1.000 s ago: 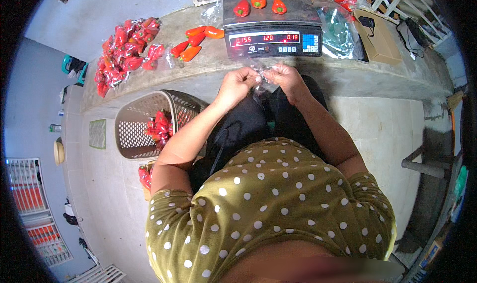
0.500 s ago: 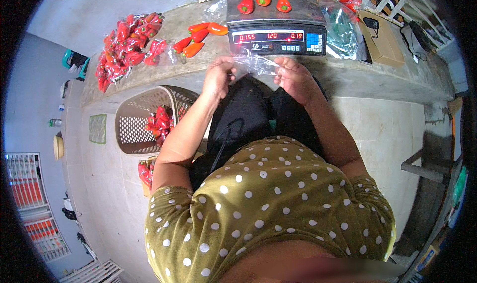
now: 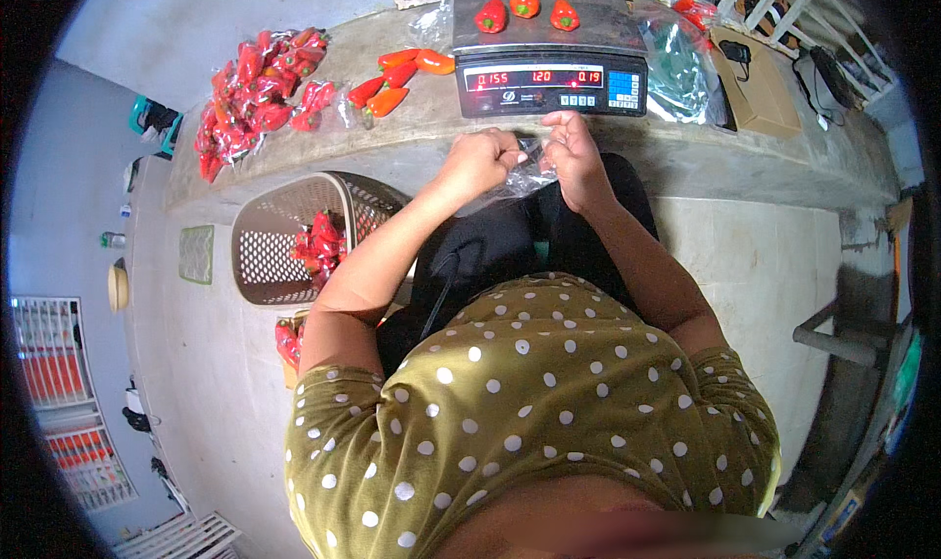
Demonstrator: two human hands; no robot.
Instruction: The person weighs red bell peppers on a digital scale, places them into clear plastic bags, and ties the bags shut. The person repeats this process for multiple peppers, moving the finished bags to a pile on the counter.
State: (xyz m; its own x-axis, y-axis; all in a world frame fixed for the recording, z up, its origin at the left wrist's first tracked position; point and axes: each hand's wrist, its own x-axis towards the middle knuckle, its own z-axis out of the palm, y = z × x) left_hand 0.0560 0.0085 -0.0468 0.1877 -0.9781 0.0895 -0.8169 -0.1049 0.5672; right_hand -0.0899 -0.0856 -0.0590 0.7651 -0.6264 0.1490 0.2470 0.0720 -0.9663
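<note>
Between my two hands, over my lap and just in front of the counter edge, a clear plastic bag (image 3: 527,178) is bunched up. My left hand (image 3: 485,164) is closed on its left side, and my right hand (image 3: 576,162) pinches its right side. Beyond them a digital scale (image 3: 534,76) with a lit red display stands on the counter. Three red peppers (image 3: 524,4) rest apart on its dark plate. Left of the scale, several loose red and orange peppers (image 3: 388,100) lie on the counter.
A heap of bagged red peppers (image 3: 260,93) covers the counter's left part. Below it, a beige plastic basket (image 3: 270,255) on the floor holds more bagged peppers. Right of the scale lie a stack of clear bags (image 3: 676,69) and a cardboard piece (image 3: 760,93). The concrete counter (image 3: 774,162) has a curved-looking front edge.
My hands have come closer together and a little nearer to me. The plastic bag, stretched between them before, is now gathered up. The peppers on the scale stay put.
</note>
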